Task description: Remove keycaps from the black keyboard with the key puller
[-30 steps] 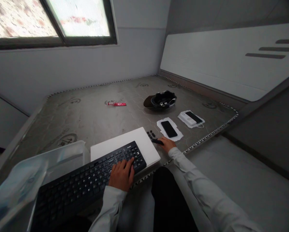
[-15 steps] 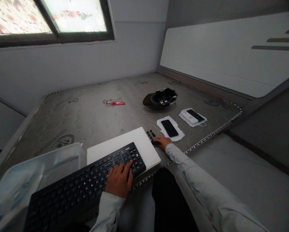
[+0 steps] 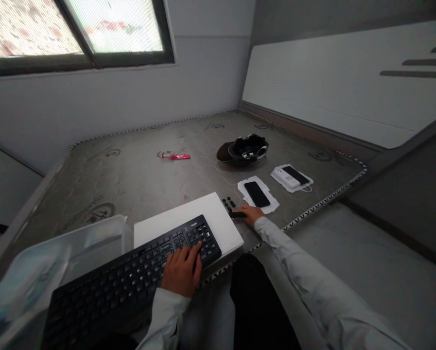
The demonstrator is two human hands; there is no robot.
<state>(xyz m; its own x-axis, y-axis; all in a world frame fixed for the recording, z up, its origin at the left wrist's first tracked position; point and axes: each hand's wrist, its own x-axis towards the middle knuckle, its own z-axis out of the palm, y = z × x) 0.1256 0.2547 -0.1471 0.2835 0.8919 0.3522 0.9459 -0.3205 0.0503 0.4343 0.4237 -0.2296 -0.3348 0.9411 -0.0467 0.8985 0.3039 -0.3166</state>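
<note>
A black keyboard (image 3: pixel 141 270) lies slanted, its number-pad end resting on a white box (image 3: pixel 188 211). In the number pad, a few key spots look bare with pale bits showing. My left hand (image 3: pixel 182 273) lies over the keyboard's right part, fingers stretched out and the index finger on the number pad. Beyond the box's right edge, my right hand (image 3: pixel 253 214) is closed on a small dark elongated object (image 3: pixel 237 214), whose exact kind I cannot make out. Just past it, several small black keycaps (image 3: pixel 228 202) sit on the mattress.
A translucent plastic bin (image 3: pixel 94 243) stands left of the box. On the mattress (image 3: pixel 137 180) are a phone (image 3: pixel 257 194) on white paper, a white device (image 3: pixel 288 179) beside a dark slab, an upturned cap (image 3: pixel 249 149) and a red packaged item (image 3: pixel 180 156).
The view has shifted slightly. My right hand has drawn a little to the right, and more of the dark object shows. My left hand stays on the number pad.
</note>
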